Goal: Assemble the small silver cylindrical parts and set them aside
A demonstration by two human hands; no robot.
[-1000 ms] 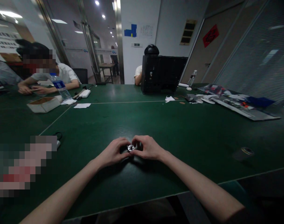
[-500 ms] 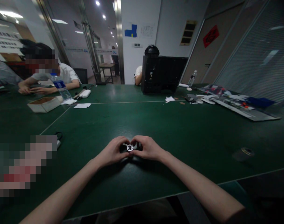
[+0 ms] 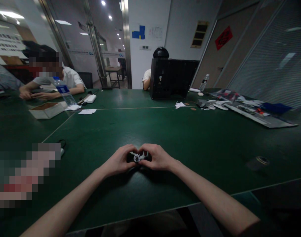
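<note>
Close above the green table, my left hand and my right hand meet, fingers curled and thumbs toward each other. Between them they grip a small round silver part with holes and a dark centre. Dark and pale pieces show behind its disc inside the curled fingers, mostly hidden, so I cannot tell its exact kind. Both hands are closed on it from opposite sides.
A can stands to the right. Farther off are a black box-like case, a board of mixed items, a shallow box and a water bottle. Two people sit across the table.
The round part has tilted and shifted slightly down and left between my fingers. Pale pieces beside it show more. Both hands stay nearly in place.
</note>
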